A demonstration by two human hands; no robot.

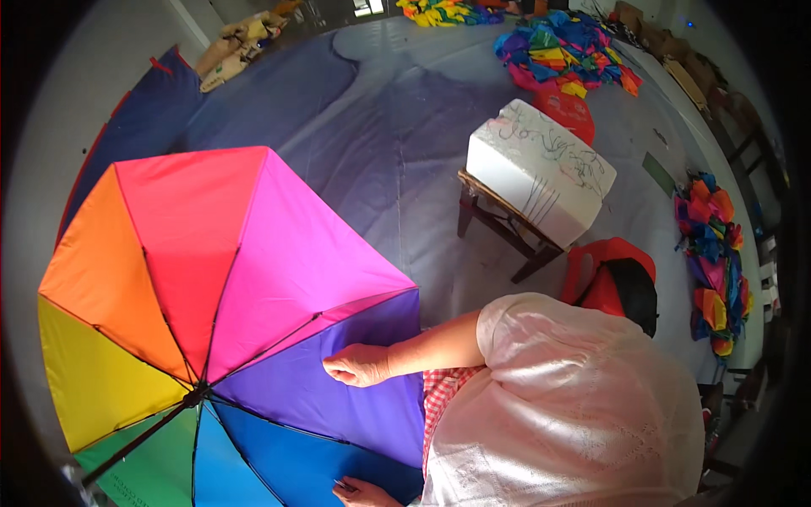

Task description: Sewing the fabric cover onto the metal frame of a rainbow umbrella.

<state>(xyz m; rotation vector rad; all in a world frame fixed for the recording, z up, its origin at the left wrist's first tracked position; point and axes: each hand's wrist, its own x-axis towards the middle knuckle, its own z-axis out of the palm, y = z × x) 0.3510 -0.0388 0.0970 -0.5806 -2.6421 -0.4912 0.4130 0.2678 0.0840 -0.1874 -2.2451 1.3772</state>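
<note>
Neither of my own hands can be made out. An open rainbow umbrella (304, 220) fills the left side, its inside, dark ribs and shaft (139, 435) toward me. To the right, a person (574, 406) in a white top and red cap bends beside it, back toward me. Over the purple panel, that person's closed hand (359, 365) has its fingers pinched together; what they hold, if anything, is too small to see. At the lower edge, another hand (365, 493) grips a small dark tool by the blue panel; it appears to be the same person's, but its arm is cut off.
Beyond the umbrella, a white foam box (541, 169) rests on a dark wooden stool (507, 221). Colourful folded umbrellas lie in heaps at the back (562, 51) and along the right (714, 262). Tan sacks (241, 51) sit at the back left. Grey-blue sheeting (380, 110) covers the floor.
</note>
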